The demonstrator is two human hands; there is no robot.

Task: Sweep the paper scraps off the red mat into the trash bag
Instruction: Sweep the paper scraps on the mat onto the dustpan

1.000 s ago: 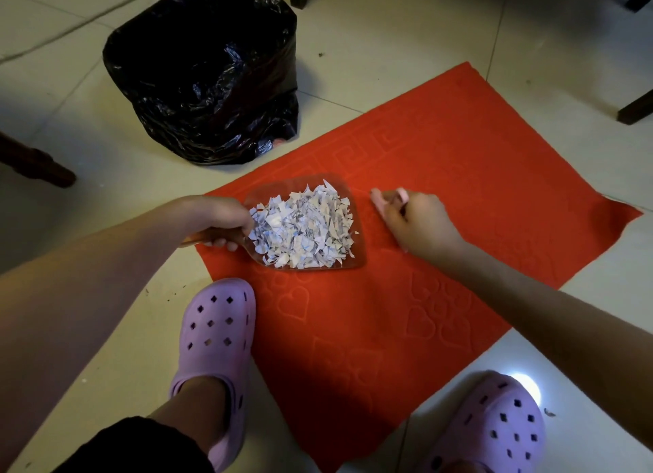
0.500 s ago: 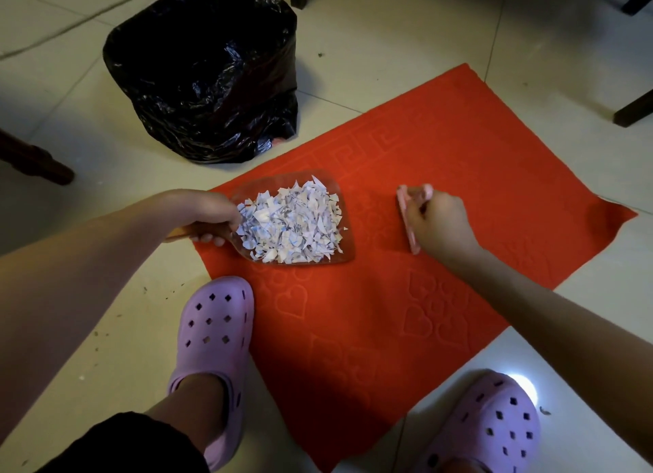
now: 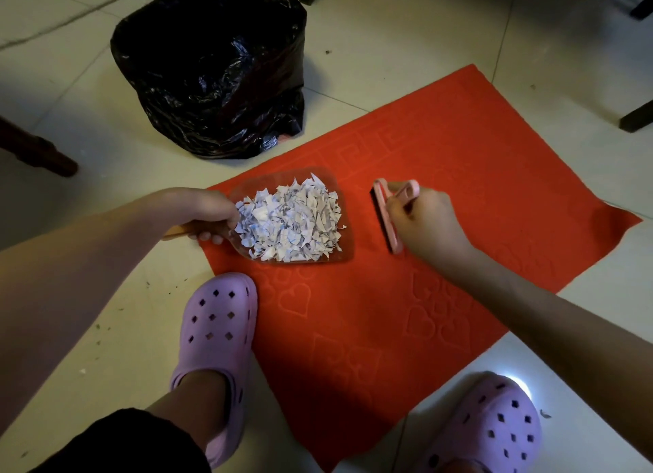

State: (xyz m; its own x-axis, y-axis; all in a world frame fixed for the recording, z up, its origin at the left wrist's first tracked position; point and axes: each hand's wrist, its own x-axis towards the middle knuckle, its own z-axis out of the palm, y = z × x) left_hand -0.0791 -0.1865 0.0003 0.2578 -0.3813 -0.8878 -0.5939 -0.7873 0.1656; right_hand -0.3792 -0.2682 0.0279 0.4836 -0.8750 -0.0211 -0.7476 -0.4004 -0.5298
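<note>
1. Pulled toward 3 o'clock since a second ago, the pink brush now stands apart from the mouth of the clear dustpan, dark bristles facing it. The pan itself has hardly shifted.
2. On the left hand, the grip is clamped on the pan's handle at its 9 o'clock end. On the right hand, the grip is clamped round the brush.
3. Paper scraps lie heaped in the dustpan, which rests on the red mat near its 9 o'clock edge. No loose scraps show on the mat.
4. Off the mat, the black trash bag stands on the floor at 11 o'clock from the pan.
5. Sweeping looks finished, so the step in hand is probably emptying the pan.
6. Lift it slowly with the mouth tilted slightly up, since the heap sits close to the open edge.
7. Carry it low toward 11 o'clock and tip only once the mouth is over the bag. Such light scraps are likely to flutter out.
</note>
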